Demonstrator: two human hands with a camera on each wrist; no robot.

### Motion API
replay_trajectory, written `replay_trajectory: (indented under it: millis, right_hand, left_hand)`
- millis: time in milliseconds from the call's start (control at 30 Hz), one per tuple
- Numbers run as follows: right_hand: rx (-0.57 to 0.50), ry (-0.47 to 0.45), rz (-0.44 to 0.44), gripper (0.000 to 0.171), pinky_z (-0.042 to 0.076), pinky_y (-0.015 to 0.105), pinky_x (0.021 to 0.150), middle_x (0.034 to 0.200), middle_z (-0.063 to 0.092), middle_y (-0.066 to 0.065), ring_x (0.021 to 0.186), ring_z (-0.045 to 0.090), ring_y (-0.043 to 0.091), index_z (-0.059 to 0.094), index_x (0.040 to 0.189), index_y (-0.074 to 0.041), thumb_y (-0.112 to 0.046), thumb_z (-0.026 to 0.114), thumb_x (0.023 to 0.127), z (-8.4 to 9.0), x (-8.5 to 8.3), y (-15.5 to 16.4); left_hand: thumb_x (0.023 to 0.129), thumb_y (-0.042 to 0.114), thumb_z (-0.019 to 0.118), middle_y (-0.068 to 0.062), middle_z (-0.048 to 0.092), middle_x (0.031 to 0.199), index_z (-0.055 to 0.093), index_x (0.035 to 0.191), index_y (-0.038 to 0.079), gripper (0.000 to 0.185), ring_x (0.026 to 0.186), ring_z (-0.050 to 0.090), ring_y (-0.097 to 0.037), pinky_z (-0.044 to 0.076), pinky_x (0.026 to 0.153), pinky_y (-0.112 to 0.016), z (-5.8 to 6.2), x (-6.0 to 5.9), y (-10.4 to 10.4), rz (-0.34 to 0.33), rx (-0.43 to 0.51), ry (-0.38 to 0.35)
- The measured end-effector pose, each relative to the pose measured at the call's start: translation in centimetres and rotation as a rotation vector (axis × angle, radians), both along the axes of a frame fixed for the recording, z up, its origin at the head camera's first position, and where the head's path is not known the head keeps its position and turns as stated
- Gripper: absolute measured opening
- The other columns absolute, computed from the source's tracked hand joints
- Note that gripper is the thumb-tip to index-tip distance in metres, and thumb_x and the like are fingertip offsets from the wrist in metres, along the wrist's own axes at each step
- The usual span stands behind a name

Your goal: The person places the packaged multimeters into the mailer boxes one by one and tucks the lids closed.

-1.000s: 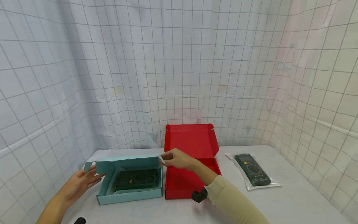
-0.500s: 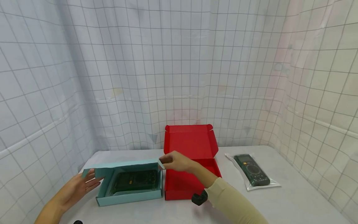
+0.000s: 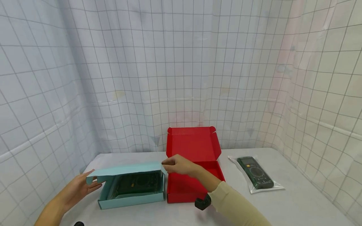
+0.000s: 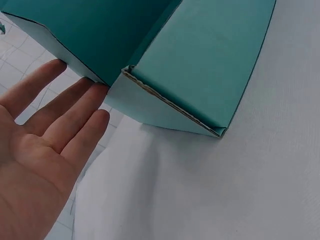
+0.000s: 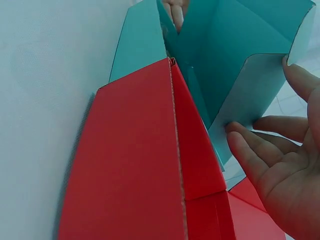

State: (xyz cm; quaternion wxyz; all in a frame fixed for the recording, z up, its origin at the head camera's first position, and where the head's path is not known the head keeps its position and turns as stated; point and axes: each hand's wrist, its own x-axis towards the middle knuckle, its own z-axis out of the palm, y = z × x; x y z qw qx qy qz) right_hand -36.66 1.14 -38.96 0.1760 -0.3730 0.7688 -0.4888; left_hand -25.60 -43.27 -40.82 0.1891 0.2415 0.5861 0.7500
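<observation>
A light teal cardboard box (image 3: 133, 202) sits on the table in the head view, its hinged lid (image 3: 127, 169) tilted low over it. Inside lies a dark green multimeter (image 3: 138, 183), partly hidden by the lid. My left hand (image 3: 76, 191) is at the lid's left end; in the left wrist view, straight fingers (image 4: 75, 120) touch the flap from outside. My right hand (image 3: 179, 164) is at the lid's right end. Seen from the right wrist, its fingertips rest on the side flap (image 5: 250, 90), one at the front corner.
An open red box (image 3: 181, 197) with its lid raised stands right beside the teal one, under my right forearm. Farther right lies another multimeter (image 3: 255, 172) in a clear plastic bag. White gridded curtains (image 3: 186, 78) enclose the table at the back and sides.
The teal lid has come down toward the box, covering more of the multimeter. Both hands have followed it slightly downward. The red box and bagged multimeter stay put.
</observation>
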Motion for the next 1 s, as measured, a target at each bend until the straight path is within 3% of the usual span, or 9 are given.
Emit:
replay_trajectory:
  millis: [167, 267, 467, 667, 733, 800, 867, 933, 1000]
  right_hand:
    - [0.032, 0.041, 0.009, 0.041, 0.057, 0.034, 0.092, 0.126, 0.067, -0.003, 0.11, 0.062, 0.014, 0.064, 0.14, -0.005, -0.02, 0.067, 0.102, -0.4, 0.2, 0.2]
    - [0.041, 0.051, 0.014, 0.039, 0.058, 0.038, 0.092, 0.122, 0.068, -0.006, 0.11, 0.061, 0.013, 0.066, 0.137, -0.007, -0.019, 0.069, 0.1, -0.6, 0.2, 0.3]
    - [0.026, 0.055, 0.035, 0.037, 0.057, 0.045, 0.094, 0.116, 0.069, -0.006, 0.106, 0.063, 0.013, 0.068, 0.134, -0.006, -0.016, 0.072, 0.099, -0.9, 0.3, 0.2]
    - [0.036, 0.06, 0.054, 0.035, 0.058, 0.041, 0.093, 0.115, 0.069, -0.007, 0.108, 0.063, 0.012, 0.069, 0.133, -0.006, -0.019, 0.07, 0.101, -1.3, 0.3, 0.1]
    - [0.041, 0.064, 0.05, 0.036, 0.058, 0.039, 0.092, 0.115, 0.07, -0.008, 0.108, 0.063, 0.012, 0.069, 0.134, -0.007, -0.022, 0.068, 0.102, -1.4, 0.3, 0.1]
    - [0.042, 0.064, 0.039, 0.037, 0.058, 0.038, 0.092, 0.116, 0.07, -0.008, 0.108, 0.063, 0.011, 0.068, 0.135, -0.007, -0.025, 0.067, 0.103, -1.3, 0.4, 0.1]
    - [0.048, 0.073, 0.025, 0.037, 0.057, 0.036, 0.092, 0.117, 0.069, -0.009, 0.107, 0.063, 0.011, 0.069, 0.135, -0.008, -0.027, 0.066, 0.103, -1.2, 0.6, 0.0]
    - [0.06, 0.085, 0.01, 0.037, 0.057, 0.033, 0.09, 0.116, 0.07, -0.009, 0.106, 0.063, 0.01, 0.07, 0.133, -0.008, -0.028, 0.067, 0.102, -1.2, 0.7, -0.2]
    - [0.078, 0.102, -0.005, 0.036, 0.057, 0.03, 0.087, 0.113, 0.07, -0.01, 0.104, 0.063, 0.009, 0.072, 0.131, -0.009, -0.029, 0.069, 0.101, -1.1, 0.9, -0.4]
  left_hand:
    - [0.115, 0.018, 0.012, 0.01, 0.057, 0.141, 0.06, 0.147, 0.016, 0.058, 0.119, 0.055, -0.01, 0.042, 0.112, -0.037, -0.5, 0.0, 0.0, -0.021, -0.037, 0.0]
    - [0.115, 0.016, 0.01, 0.01, 0.055, 0.149, 0.053, 0.153, 0.015, 0.058, 0.129, 0.051, -0.007, 0.041, 0.113, -0.035, -0.8, 0.0, -0.1, -0.054, -0.033, 0.011]
    - [0.114, 0.014, 0.011, 0.012, 0.052, 0.152, 0.053, 0.153, 0.018, 0.058, 0.135, 0.045, 0.001, 0.041, 0.111, -0.029, -1.2, 0.1, -0.4, -0.086, -0.027, -0.009]
    - [0.114, 0.012, 0.01, 0.011, 0.05, 0.154, 0.048, 0.156, 0.015, 0.057, 0.137, 0.043, 0.001, 0.04, 0.112, -0.031, -1.3, 0.4, -0.4, -0.109, -0.023, -0.006]
    - [0.114, 0.014, 0.011, 0.012, 0.05, 0.153, 0.045, 0.158, 0.013, 0.055, 0.136, 0.041, 0.004, 0.041, 0.11, -0.031, -1.3, 0.4, -0.4, -0.071, -0.067, 0.013]
    - [0.115, 0.018, 0.015, 0.017, 0.05, 0.152, 0.043, 0.158, 0.011, 0.052, 0.136, 0.037, 0.009, 0.038, 0.112, -0.04, -1.4, 0.6, -0.3, 0.013, -0.164, 0.044]
    - [0.116, 0.019, 0.02, 0.022, 0.048, 0.15, 0.04, 0.159, 0.008, 0.049, 0.148, 0.017, 0.002, 0.023, 0.119, -0.054, -1.4, 0.7, -0.3, 0.091, -0.241, 0.045]
    - [0.115, 0.02, 0.026, 0.027, 0.047, 0.147, 0.037, 0.159, 0.004, 0.048, 0.152, -0.004, -0.008, 0.005, 0.117, -0.067, -1.5, 0.8, -0.3, 0.166, -0.311, 0.034]
    - [0.115, 0.019, 0.03, 0.028, 0.047, 0.145, 0.038, 0.159, 0.003, 0.047, 0.152, -0.006, -0.01, -0.008, 0.111, -0.075, -1.5, 1.0, -0.2, 0.199, -0.336, 0.01]
